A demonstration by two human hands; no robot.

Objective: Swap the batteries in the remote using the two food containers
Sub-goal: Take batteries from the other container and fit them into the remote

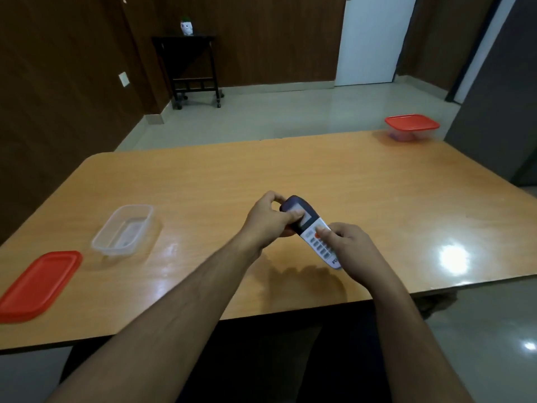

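Both my hands hold a white remote with a dark screen end above the middle of the wooden table. My left hand grips the screen end, thumb on the display. My right hand grips the button end, thumb on the keys. An open clear food container stands at the left, and I cannot tell what lies in it. Its red lid lies flat near the left front edge. A second container with a red lid on it sits at the far right corner. No loose batteries show.
The table's front edge runs just below my forearms. Beyond the table a dark side table on wheels stands against the wood-panelled wall, with a small white pot on it. A white door is at the back right.
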